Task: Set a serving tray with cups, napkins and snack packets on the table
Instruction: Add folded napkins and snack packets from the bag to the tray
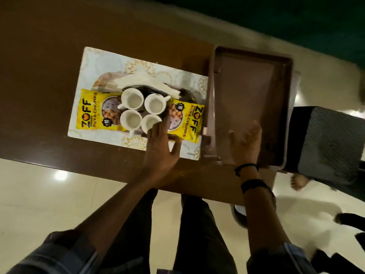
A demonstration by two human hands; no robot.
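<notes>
Brown table (49, 56), pale floor (59, 204) | left hand (161, 149) straight-fingered on cup (151, 123) | right hand (246, 145), fingers (255, 129) splayed, over tray (246, 86)

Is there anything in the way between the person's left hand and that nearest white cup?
Nothing visible does. The left hand has its fingers right at the nearest cup; the yellow packet beside it lies flat, not between.

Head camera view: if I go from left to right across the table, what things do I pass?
Left packet → cups → right packet → brown tray.
</notes>
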